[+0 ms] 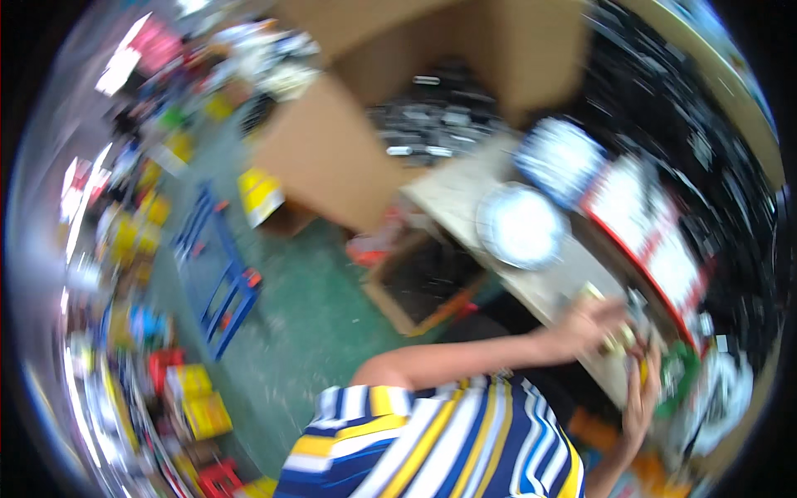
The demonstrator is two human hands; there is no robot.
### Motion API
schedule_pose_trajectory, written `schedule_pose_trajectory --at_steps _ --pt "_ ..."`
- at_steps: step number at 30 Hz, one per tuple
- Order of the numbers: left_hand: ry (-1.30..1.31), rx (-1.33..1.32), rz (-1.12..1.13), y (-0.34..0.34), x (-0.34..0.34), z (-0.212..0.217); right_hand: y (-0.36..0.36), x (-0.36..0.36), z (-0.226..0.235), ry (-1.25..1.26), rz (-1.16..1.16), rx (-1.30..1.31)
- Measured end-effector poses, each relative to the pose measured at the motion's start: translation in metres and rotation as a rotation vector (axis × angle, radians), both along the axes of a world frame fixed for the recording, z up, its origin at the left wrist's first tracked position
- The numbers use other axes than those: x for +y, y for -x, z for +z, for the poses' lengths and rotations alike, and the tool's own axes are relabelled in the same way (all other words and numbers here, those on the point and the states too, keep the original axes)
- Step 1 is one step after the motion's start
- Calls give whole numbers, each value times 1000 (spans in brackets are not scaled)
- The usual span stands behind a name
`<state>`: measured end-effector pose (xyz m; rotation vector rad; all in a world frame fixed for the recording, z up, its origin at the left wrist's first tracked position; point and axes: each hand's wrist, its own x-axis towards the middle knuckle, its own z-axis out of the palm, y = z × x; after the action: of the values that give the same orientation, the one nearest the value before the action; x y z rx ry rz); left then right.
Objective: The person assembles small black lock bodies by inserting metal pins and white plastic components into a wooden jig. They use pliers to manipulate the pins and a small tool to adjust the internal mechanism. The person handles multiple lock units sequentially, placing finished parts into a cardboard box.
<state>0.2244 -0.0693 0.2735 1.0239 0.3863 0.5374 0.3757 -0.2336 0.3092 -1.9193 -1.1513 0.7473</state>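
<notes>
Blurred frame, the head tilted hard, and both hands meet at the lower right over the pale bench [465, 195]. Between them sits a small yellowish part [621, 339], right at the bench's near edge, just beside a red-edged tray [656, 245]. The part is too smeared to give a clear shape; its long axis and which way it points cannot be told.

The left hand [591, 322] comes in from a bare forearm that runs nearly level across the picture, out of the striped blue, yellow and white sleeve [432, 440] at the bottom. Its fingers [610, 309] curl over the part from the left, closed around it rather than spread, though how tight the hold is stays unclear.

The right hand [643, 394] rises almost straight up from the lower edge, wrist below, fingertips up against the same part from underneath. Whether it pinches or only touches cannot be told through the blur. A green thing [679, 373] sits just to its right.

Farther up the bench lie two round white discs [521, 224], one beside the other. Behind them an open cardboard box [332, 149] holds dark and silvery bits. On the green floor to the left stands a blue frame [220, 274]
</notes>
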Motion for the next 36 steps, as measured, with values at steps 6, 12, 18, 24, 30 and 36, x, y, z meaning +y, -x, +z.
schedule_pose_trajectory --at_steps 6,12,18,24,30,36 --pt "-374 142 36 15 24 19 18 20 29 47 15 -213" --pt "-771 203 -9 11 18 19 24 16 25 95 -1 -277" --pt "-920 278 -13 8 12 18 18 9 20 81 42 -233" --pt "-848 212 53 1 16 13 14 4 13 3 -20 -268" --pt "-921 268 -26 1 12 13 19 8 14 21 31 -302" --pt "-488 155 -233 11 15 10 25 7 7 -29 86 -477"
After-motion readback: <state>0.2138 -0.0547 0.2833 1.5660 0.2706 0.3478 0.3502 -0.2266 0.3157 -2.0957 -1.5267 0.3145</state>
